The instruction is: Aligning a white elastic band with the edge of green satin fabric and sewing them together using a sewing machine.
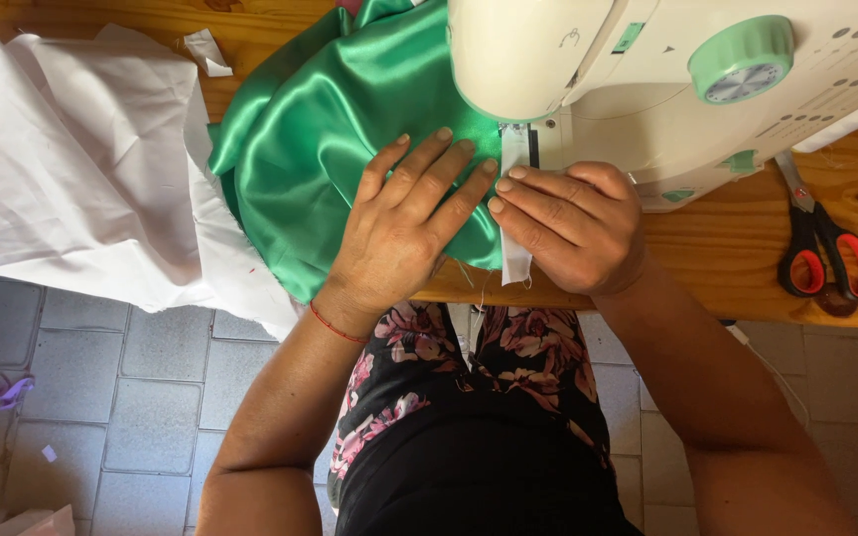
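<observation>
A shiny green satin cloth (310, 139) lies on the wooden table (737, 268), running under the head of a cream sewing machine (667, 79). My left hand (404, 223) lies flat on the green cloth, fingers spread and pointing toward the needle area. My right hand (573, 223) presses down just right of it, fingers bent, on a narrow white strip (514, 260) that lies along the green cloth's edge. The needle itself is hidden under the machine head.
A large white cloth (81, 169) hangs over the table's left edge. Scissors with red and black handles (826, 253) lie at the right, beside the machine. A grey tiled floor (131, 397) shows below, with a purple scrap (10, 389).
</observation>
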